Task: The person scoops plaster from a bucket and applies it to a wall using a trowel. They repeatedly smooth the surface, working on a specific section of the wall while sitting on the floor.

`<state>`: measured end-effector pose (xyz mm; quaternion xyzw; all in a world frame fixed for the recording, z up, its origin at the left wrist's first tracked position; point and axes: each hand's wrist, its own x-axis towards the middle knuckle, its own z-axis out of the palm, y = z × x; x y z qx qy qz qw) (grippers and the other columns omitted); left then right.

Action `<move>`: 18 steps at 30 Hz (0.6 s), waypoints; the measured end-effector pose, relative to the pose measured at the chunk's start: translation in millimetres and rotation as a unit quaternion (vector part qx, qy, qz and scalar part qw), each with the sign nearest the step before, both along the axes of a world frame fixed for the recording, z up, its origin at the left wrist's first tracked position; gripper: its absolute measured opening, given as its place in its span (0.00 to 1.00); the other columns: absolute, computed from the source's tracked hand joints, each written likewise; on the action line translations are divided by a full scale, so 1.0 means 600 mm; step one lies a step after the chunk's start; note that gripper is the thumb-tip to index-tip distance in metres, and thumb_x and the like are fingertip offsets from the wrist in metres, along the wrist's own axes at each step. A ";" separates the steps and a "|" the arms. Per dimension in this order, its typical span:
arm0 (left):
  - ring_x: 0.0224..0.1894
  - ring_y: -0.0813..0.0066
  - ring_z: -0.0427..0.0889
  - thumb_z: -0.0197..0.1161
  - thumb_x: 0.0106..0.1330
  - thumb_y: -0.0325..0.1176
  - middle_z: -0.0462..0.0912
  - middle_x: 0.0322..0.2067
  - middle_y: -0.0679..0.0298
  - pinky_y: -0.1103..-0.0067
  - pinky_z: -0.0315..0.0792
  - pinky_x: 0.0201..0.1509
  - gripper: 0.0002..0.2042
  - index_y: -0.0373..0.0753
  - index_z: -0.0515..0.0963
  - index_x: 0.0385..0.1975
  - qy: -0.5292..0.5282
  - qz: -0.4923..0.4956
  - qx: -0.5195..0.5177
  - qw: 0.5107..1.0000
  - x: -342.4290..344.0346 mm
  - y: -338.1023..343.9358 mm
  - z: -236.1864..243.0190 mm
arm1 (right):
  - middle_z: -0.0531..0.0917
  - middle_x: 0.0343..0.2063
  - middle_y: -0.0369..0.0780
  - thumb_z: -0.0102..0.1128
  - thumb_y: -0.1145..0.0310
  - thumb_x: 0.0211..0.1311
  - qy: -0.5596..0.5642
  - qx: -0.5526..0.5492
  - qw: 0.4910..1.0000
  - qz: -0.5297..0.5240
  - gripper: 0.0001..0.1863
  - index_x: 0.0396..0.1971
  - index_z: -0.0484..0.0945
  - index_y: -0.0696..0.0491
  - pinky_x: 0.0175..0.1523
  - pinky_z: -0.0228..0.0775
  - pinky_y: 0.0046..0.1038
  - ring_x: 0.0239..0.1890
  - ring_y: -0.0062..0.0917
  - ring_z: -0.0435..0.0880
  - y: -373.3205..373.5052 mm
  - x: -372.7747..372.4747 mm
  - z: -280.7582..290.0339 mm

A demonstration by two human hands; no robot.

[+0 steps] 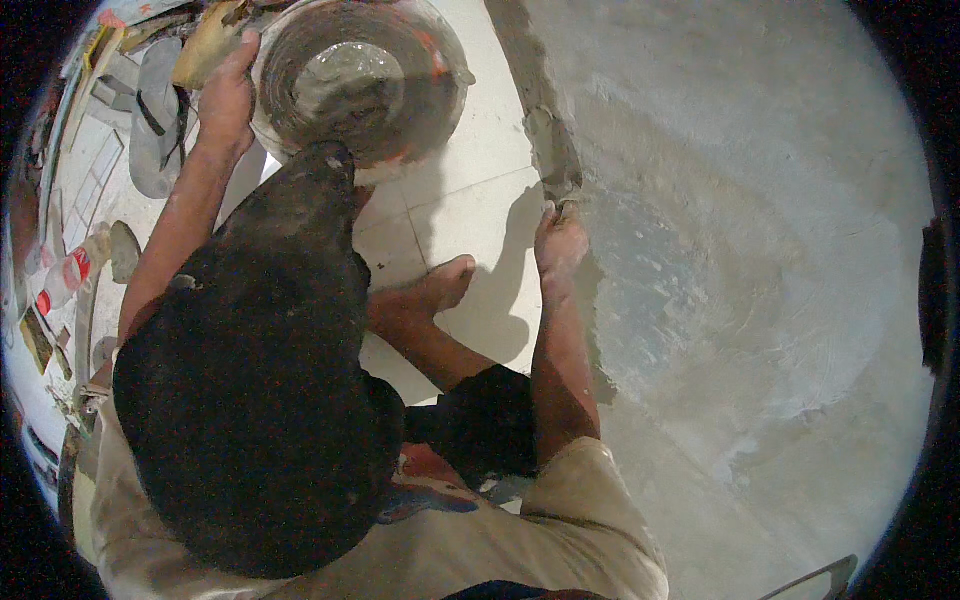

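At the upper left, my left hand [228,98] grips the outer side of a round basin [435,110]. Its thumb lies along the rim, while the other fingers are mostly hidden. Wet grey mortar [350,75] lies in the basin's bottom. My right hand [562,242] is closed around the handle end of a trowel [553,150]. The trowel's blade is smeared with mortar and lies against the strip where the pale floor meets the grey surface on the right.
A rough grey plastered surface [740,240] fills the right side. Light floor tiles [480,215] lie between basin and trowel, near a bare foot [455,280]. A dark-trousered knee [260,380] blocks the lower left. Beyond my left arm are a grey flip-flop [155,150] and a red-capped bottle [65,280].
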<state>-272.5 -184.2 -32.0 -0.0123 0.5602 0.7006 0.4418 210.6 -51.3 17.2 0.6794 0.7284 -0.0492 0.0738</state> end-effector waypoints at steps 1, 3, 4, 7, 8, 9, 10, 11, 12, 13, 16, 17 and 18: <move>0.58 0.66 0.81 0.57 0.77 0.50 0.81 0.59 0.57 0.71 0.74 0.64 0.27 0.33 0.74 0.65 0.013 -0.005 -0.009 1.000 -0.002 -0.002 -0.001 | 0.85 0.40 0.52 0.62 0.56 0.67 -0.028 0.012 0.999 0.037 0.17 0.45 0.80 0.54 0.49 0.77 0.50 0.43 0.51 0.86 -0.002 0.002 -0.006; 0.58 0.66 0.81 0.56 0.77 0.50 0.81 0.58 0.56 0.72 0.74 0.63 0.28 0.32 0.74 0.64 0.017 -0.010 -0.005 1.000 -0.003 -0.003 -0.003 | 0.85 0.40 0.51 0.62 0.56 0.67 -0.083 0.037 0.990 0.111 0.16 0.45 0.81 0.53 0.49 0.77 0.49 0.43 0.49 0.86 -0.005 0.003 -0.025; 0.58 0.67 0.80 0.56 0.78 0.51 0.81 0.57 0.56 0.73 0.73 0.63 0.28 0.30 0.74 0.63 0.007 -0.010 0.008 1.000 -0.002 -0.001 -0.003 | 0.85 0.39 0.51 0.63 0.55 0.67 -0.075 0.033 0.992 0.096 0.16 0.44 0.81 0.52 0.48 0.77 0.49 0.43 0.49 0.86 -0.005 0.005 -0.039; 0.57 0.69 0.80 0.56 0.78 0.51 0.81 0.57 0.55 0.74 0.72 0.63 0.29 0.29 0.75 0.63 0.019 -0.012 0.019 1.000 0.006 0.006 -0.005 | 0.84 0.37 0.50 0.64 0.53 0.66 -0.045 0.023 0.996 0.068 0.16 0.42 0.82 0.51 0.47 0.77 0.49 0.42 0.48 0.86 0.002 0.002 -0.077; 0.57 0.69 0.79 0.56 0.78 0.51 0.81 0.57 0.55 0.74 0.72 0.63 0.29 0.29 0.74 0.63 0.029 -0.013 0.019 0.999 0.008 0.009 -0.005 | 0.84 0.37 0.50 0.65 0.52 0.66 -0.034 0.025 0.997 0.065 0.17 0.41 0.82 0.51 0.47 0.77 0.49 0.42 0.48 0.85 0.007 0.002 -0.086; 0.57 0.69 0.79 0.55 0.78 0.52 0.81 0.57 0.55 0.74 0.72 0.63 0.29 0.29 0.74 0.63 0.027 -0.012 0.005 1.000 0.005 0.007 -0.007 | 0.84 0.37 0.50 0.66 0.52 0.66 -0.020 0.022 0.998 0.062 0.17 0.40 0.82 0.51 0.47 0.77 0.49 0.42 0.48 0.85 0.006 -0.007 -0.090; 0.57 0.69 0.79 0.55 0.78 0.52 0.80 0.57 0.55 0.73 0.72 0.63 0.29 0.29 0.74 0.63 0.024 -0.012 -0.008 1.000 0.002 0.005 -0.009 | 0.84 0.37 0.50 0.66 0.51 0.65 -0.016 0.036 0.997 0.060 0.18 0.40 0.82 0.52 0.47 0.77 0.49 0.42 0.48 0.85 0.007 -0.016 -0.095; 0.56 0.69 0.79 0.55 0.78 0.52 0.80 0.57 0.55 0.73 0.72 0.63 0.29 0.29 0.74 0.63 0.020 -0.012 -0.020 1.000 -0.002 0.004 -0.011 | 0.84 0.36 0.50 0.66 0.51 0.65 -0.011 0.051 0.997 0.057 0.18 0.39 0.82 0.52 0.47 0.77 0.49 0.42 0.49 0.85 0.009 -0.025 -0.099; 0.57 0.69 0.79 0.55 0.78 0.52 0.80 0.57 0.55 0.73 0.72 0.63 0.29 0.29 0.74 0.63 0.012 -0.011 -0.011 1.000 -0.003 0.002 -0.012 | 0.84 0.36 0.50 0.67 0.50 0.65 -0.009 0.065 0.996 0.053 0.18 0.39 0.82 0.52 0.47 0.76 0.49 0.42 0.49 0.85 0.010 -0.035 -0.096; 0.57 0.69 0.79 0.55 0.78 0.52 0.80 0.57 0.55 0.73 0.72 0.63 0.30 0.29 0.74 0.63 0.004 -0.011 -0.001 1.000 -0.003 0.001 -0.014 | 0.84 0.35 0.50 0.67 0.51 0.65 -0.012 0.053 0.998 0.037 0.18 0.38 0.82 0.52 0.46 0.76 0.49 0.42 0.49 0.85 0.012 -0.044 -0.090; 0.58 0.68 0.79 0.55 0.78 0.53 0.80 0.58 0.54 0.73 0.72 0.63 0.30 0.29 0.74 0.63 -0.012 -0.016 0.027 0.999 -0.005 0.000 -0.024 | 0.83 0.33 0.50 0.67 0.54 0.65 -0.009 0.050 0.999 0.018 0.16 0.36 0.80 0.53 0.45 0.75 0.49 0.40 0.50 0.84 0.017 -0.055 -0.078; 0.58 0.68 0.78 0.55 0.78 0.53 0.80 0.58 0.54 0.73 0.71 0.63 0.30 0.29 0.74 0.63 -0.016 -0.018 0.036 0.999 -0.006 0.000 -0.028 | 0.82 0.32 0.50 0.67 0.55 0.65 0.000 0.071 0.997 0.032 0.16 0.35 0.80 0.54 0.44 0.74 0.49 0.39 0.50 0.83 0.016 -0.051 -0.070; 0.58 0.68 0.78 0.55 0.78 0.53 0.80 0.58 0.54 0.73 0.72 0.63 0.30 0.29 0.74 0.63 -0.008 -0.015 0.027 0.999 -0.004 0.000 -0.020 | 0.82 0.32 0.50 0.67 0.55 0.65 0.009 0.091 0.995 0.047 0.16 0.34 0.79 0.54 0.43 0.74 0.49 0.39 0.51 0.83 0.013 -0.054 -0.063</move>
